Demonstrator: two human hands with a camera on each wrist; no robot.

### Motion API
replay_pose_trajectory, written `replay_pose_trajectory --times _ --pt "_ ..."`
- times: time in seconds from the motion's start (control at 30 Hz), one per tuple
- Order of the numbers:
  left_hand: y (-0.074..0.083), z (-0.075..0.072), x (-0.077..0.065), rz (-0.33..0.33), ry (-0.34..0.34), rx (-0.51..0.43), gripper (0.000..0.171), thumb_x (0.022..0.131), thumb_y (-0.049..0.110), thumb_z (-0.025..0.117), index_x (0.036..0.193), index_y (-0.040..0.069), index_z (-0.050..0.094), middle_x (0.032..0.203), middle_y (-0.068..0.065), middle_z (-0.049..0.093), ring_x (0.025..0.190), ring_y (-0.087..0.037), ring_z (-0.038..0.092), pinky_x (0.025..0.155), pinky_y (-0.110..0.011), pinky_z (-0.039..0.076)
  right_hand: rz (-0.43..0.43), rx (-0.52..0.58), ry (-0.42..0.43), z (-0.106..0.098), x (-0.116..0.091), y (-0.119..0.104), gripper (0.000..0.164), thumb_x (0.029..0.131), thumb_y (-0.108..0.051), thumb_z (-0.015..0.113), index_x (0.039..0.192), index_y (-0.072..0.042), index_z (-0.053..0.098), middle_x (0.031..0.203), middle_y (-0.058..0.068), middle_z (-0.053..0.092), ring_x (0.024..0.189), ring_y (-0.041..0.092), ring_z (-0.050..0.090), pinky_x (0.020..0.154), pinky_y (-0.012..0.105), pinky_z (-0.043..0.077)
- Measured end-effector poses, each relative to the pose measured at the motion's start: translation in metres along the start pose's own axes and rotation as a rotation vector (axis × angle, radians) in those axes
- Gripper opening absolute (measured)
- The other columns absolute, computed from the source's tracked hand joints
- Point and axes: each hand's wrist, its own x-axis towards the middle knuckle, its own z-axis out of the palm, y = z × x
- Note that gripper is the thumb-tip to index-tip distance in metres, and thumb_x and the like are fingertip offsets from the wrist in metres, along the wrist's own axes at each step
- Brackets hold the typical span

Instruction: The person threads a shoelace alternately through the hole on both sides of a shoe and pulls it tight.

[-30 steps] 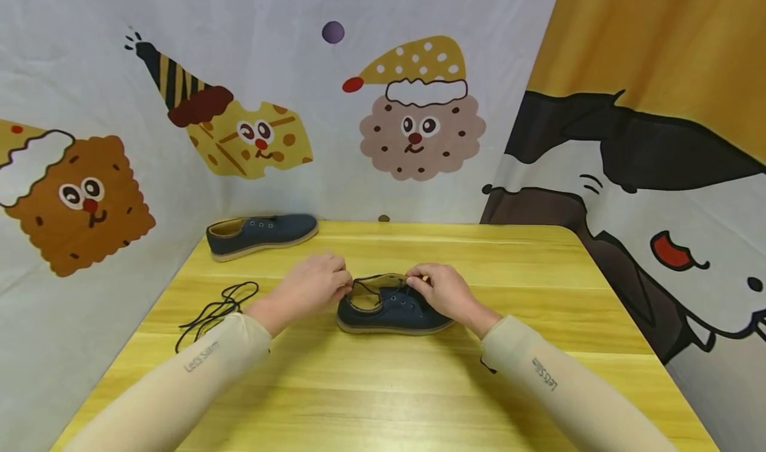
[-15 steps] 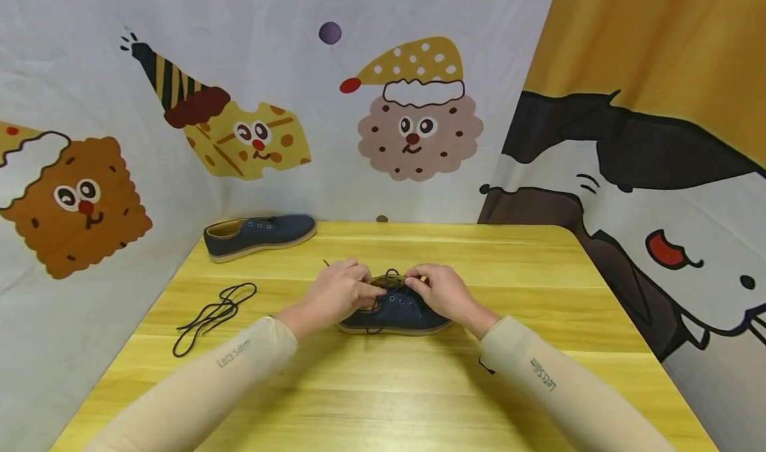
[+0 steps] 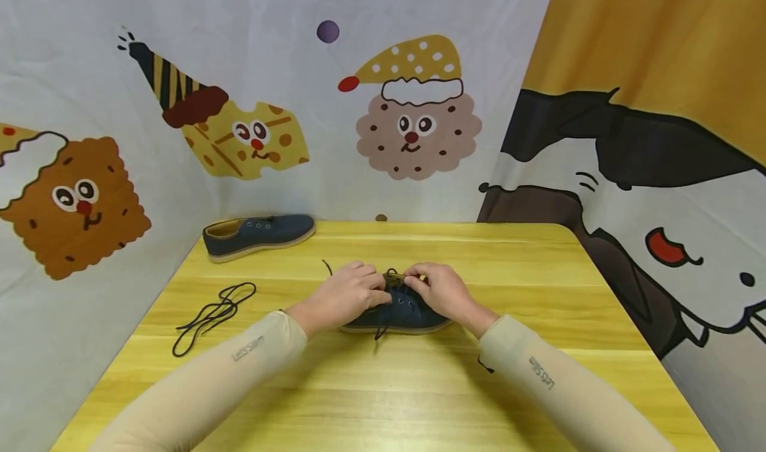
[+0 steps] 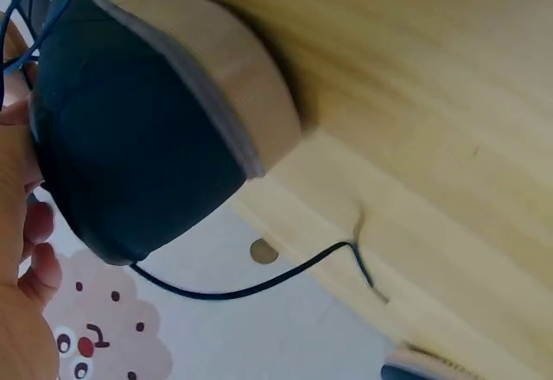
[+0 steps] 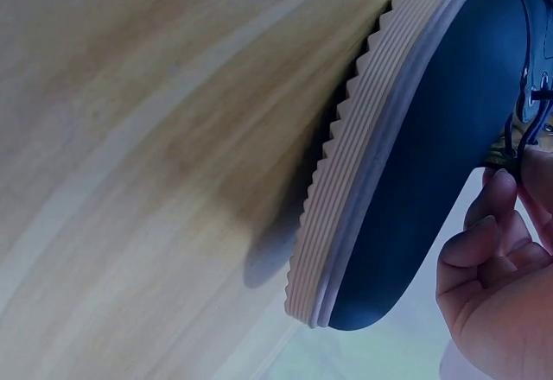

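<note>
Shoe [image 3: 413, 316]: one, navy, pale ridged sole, upright at mid-table, toe to the right, opening to the left. Lace [image 4: 233, 295]: dark, in the shoe, with a loop hanging down the near side and a free end curving out beyond the heel. Left hand [image 3: 349, 294]: across the heel and much of the opening, blocking both from above; fingers bent, thumb and forefinger at the eyelets [image 3: 411, 302]; whether around lace, shoe edge or nothing, impossible to tell, with fingertips outside the left wrist view. Right hand [image 3: 445, 294]: over the front part of the shoe, hiding some of it; thumb and forefinger pinched tight on the far upper edge, lace strands just beside, remaining fingers curled. Sleeves [image 3: 233, 365]: two, pale, lettered, reaching in from the near side. Second shoe [image 3: 257, 237]: matching, at the back left corner of the table, toe to the right, near the backdrop. Loose lace [image 3: 215, 315]: dark, in long loops, left of the left hand, well apart from the shoe. Table [image 3: 371, 399]: yellow, wood-grained. Backdrop [image 3: 335, 106]: white cloth, cartoon biscuits and cheese, large yellow, black and white print at right.
</note>
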Motion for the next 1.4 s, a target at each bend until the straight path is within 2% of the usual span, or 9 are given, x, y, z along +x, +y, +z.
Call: replay_pose_trajectory --times 0.17,0.37,0.5,0.67,0.83,0.93,1.03,1.2,1.4 --pt "0.001 0.0 0.008 0.064 -0.075 0.106 0.031 0.085 0.024 0.061 0.116 0.031 0.062 0.09 0.006 0.052 0.076 -0.014 0.041 0.066 -0.028 0.034 0.006 -0.006 0.002 -0.002 0.001 -0.002 0.012 0.087 -0.029 0.059 0.095 -0.026 0.067 0.088 -0.015 0.06 0.062 0.001 0.05 0.054 0.022 0.042" --pt "0.0 -0.001 0.012 0.174 -0.169 0.255 0.012 0.087 0.019 0.058 0.098 0.021 0.063 0.091 0.002 0.052 0.082 -0.018 0.046 0.071 -0.031 0.039 -0.007 0.014 -0.006 -0.002 0.0 -0.004 0.011 0.087 -0.027 0.059 0.095 -0.025 0.067 0.089 -0.015 0.06 0.06 0.002 0.05 0.052 0.022 0.042" --pt "-0.003 -0.003 0.005 0.122 -0.125 0.191 0.003 0.088 0.017 0.058 0.088 0.019 0.06 0.089 0.002 0.051 0.08 -0.016 0.047 0.07 -0.029 0.041 -0.02 0.01 0.006 -0.001 0.0 -0.004 0.011 0.087 -0.027 0.059 0.095 -0.026 0.067 0.089 -0.015 0.06 0.062 0.002 0.051 0.053 0.023 0.042" --pt "-0.011 -0.01 -0.029 -0.142 0.079 -0.094 0.006 0.084 0.01 0.062 0.087 0.016 0.062 0.086 0.005 0.053 0.075 -0.01 0.05 0.066 -0.025 0.043 -0.032 -0.027 0.0 0.002 -0.001 -0.005 0.012 0.087 -0.03 0.059 0.096 -0.029 0.066 0.09 -0.017 0.059 0.062 0.0 0.049 0.054 0.023 0.042" --pt "-0.027 -0.023 -0.103 -0.647 0.253 -0.293 0.005 0.085 0.02 0.064 0.088 0.021 0.06 0.081 0.01 0.054 0.065 -0.006 0.05 0.054 -0.026 0.043 -0.039 -0.047 -0.012 0.002 0.0 -0.005 0.012 0.088 -0.031 0.058 0.096 -0.029 0.067 0.09 -0.017 0.06 0.063 -0.001 0.05 0.055 0.022 0.042" --pt "-0.036 -0.031 -0.153 -0.97 0.276 -0.401 0.006 0.088 0.027 0.058 0.089 0.021 0.057 0.078 0.007 0.053 0.064 -0.01 0.048 0.052 -0.027 0.041 -0.029 -0.057 -0.002 0.001 0.0 -0.003 0.012 0.088 -0.03 0.058 0.095 -0.029 0.067 0.09 -0.017 0.06 0.064 -0.002 0.05 0.055 0.022 0.042" --pt "-0.041 -0.038 -0.193 -1.188 0.238 -0.461 0.016 0.092 0.032 0.05 0.093 0.016 0.056 0.082 -0.001 0.054 0.068 -0.016 0.048 0.052 -0.028 0.041 -0.016 -0.053 -0.007 -0.001 -0.002 0.0 0.012 0.087 -0.031 0.059 0.095 -0.03 0.067 0.09 -0.018 0.06 0.064 -0.002 0.05 0.055 0.022 0.042" --pt "-0.036 -0.051 -0.232 -1.377 0.138 -0.512 0.036 0.093 0.042 0.043 0.1 0.008 0.054 0.092 -0.011 0.054 0.071 -0.022 0.047 0.052 -0.031 0.039 -0.029 -0.028 -0.02 -0.002 -0.004 0.004 0.013 0.088 -0.032 0.058 0.097 -0.03 0.066 0.089 -0.017 0.059 0.063 0.0 0.05 0.055 0.023 0.042" --pt "-0.023 -0.054 -0.242 -1.323 -0.087 -0.571 0.04 0.088 0.048 0.048 0.097 0.011 0.056 0.086 -0.006 0.056 0.07 -0.02 0.047 0.056 -0.031 0.038 -0.032 -0.013 -0.013 -0.002 -0.002 0.004 0.014 0.087 -0.032 0.058 0.097 -0.029 0.067 0.089 -0.02 0.059 0.062 -0.001 0.049 0.054 0.022 0.042"
